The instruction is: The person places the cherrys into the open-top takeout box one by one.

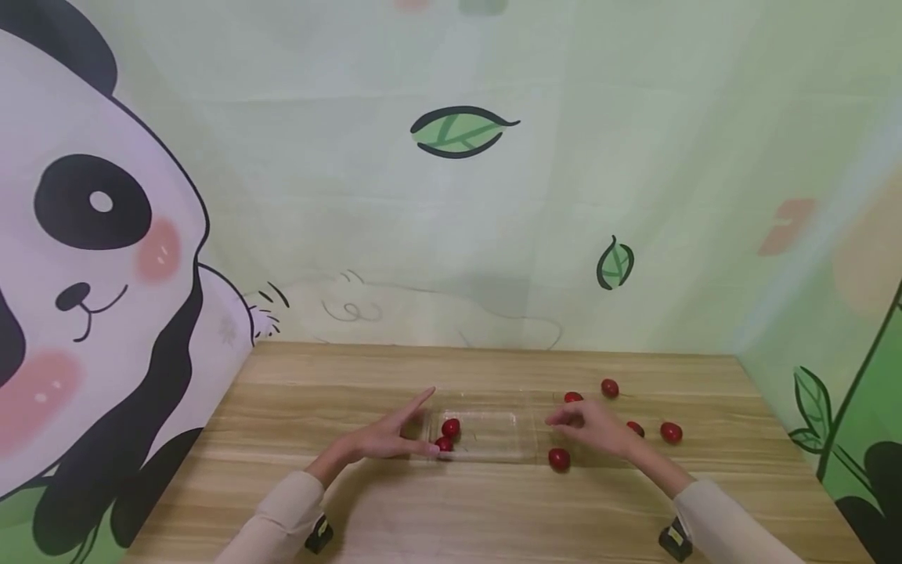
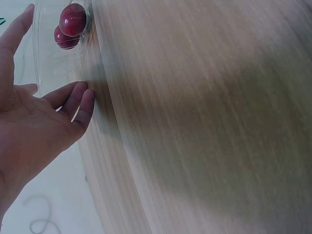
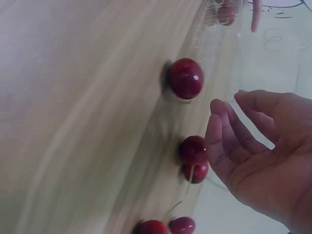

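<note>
A clear plastic box [image 1: 493,437] sits on the wooden table, with two red cherries [image 1: 451,428] at its left end. My left hand [image 1: 391,437] is at that end, thumb by the near side and fingers spread toward the far side. In the left wrist view its fingertips are right beside the box wall [image 2: 48,68]. Just right of the box, my right hand [image 1: 592,425] hovers with loosely bent fingers and nothing between them. One cherry [image 1: 559,459] lies on the near side of this hand. Another cherry [image 1: 573,397] is partly hidden behind it.
Farther right on the table lie a cherry [image 1: 609,388] toward the back, one cherry [image 1: 636,428] partly covered by the right wrist, and another cherry [image 1: 671,432] beyond it. Thin stems show on some. A printed cloth backdrop [image 1: 493,235] rises behind the table's back edge.
</note>
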Demonstrator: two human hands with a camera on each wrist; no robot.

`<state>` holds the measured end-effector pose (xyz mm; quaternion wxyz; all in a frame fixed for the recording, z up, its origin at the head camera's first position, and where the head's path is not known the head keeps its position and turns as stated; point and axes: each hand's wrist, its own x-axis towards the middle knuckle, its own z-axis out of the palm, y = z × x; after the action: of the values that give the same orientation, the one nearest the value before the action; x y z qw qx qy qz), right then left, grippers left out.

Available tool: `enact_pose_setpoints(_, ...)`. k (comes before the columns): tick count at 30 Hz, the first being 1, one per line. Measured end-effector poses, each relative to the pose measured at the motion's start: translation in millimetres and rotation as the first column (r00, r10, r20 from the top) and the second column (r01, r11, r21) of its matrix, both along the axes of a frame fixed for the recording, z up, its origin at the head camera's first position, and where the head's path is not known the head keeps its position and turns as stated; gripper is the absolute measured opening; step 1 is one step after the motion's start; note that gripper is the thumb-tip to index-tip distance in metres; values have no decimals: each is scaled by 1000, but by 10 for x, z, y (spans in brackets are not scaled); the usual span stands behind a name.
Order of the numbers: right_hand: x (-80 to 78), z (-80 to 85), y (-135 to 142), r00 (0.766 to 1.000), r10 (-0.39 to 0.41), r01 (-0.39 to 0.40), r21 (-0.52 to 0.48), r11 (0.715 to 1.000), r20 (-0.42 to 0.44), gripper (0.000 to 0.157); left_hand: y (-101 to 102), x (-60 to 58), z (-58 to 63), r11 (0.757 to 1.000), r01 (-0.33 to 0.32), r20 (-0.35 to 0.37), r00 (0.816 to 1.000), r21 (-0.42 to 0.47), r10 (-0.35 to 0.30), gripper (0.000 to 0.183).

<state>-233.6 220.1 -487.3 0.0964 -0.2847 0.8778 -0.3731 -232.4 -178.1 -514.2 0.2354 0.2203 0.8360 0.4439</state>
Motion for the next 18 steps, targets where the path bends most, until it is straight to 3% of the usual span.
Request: enact_pose_setpoints(18,87,-245,136,997,21,-21,8,1000,78,21,-2,-7,-6,1000,2,1,1000,-3,-2,106)
